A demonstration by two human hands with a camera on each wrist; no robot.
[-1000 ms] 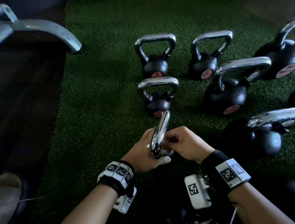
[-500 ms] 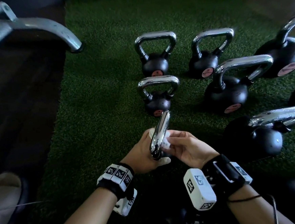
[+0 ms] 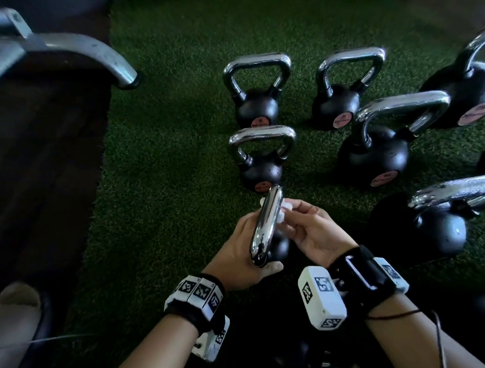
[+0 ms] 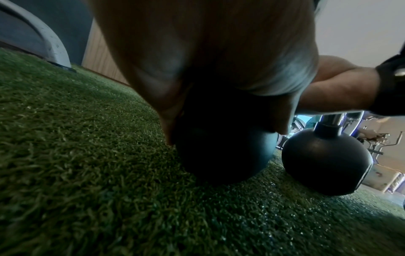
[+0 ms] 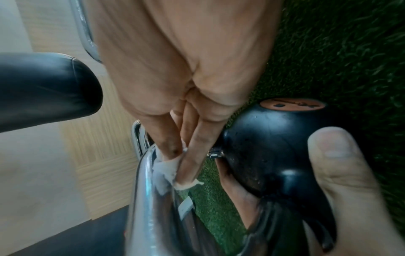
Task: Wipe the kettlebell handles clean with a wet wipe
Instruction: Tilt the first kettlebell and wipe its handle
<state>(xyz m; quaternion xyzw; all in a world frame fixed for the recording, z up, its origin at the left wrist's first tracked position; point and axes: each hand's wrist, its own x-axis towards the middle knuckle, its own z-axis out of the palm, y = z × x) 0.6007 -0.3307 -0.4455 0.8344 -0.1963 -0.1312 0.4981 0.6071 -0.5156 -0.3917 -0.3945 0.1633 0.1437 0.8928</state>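
Right hand rotated; wet wipe mostly hidden.

Nearest kettlebell sits on the turf; others behind and right; frame foot seemingly far left.

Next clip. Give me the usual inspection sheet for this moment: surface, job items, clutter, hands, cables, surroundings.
Surface: green turf mat, dark floor on its left.
Job's things: nearest kettlebell held, chrome handle edge-on to the head camera; white wet wipe pressed on the handle; other kettlebells stand upright on the turf.
Clutter: nothing seen.
Hands: left hand grips the kettlebell; right hand pinches the wipe.
Cables: thin black cord by the right forearm.
Surroundings: grey machine leg at far left.
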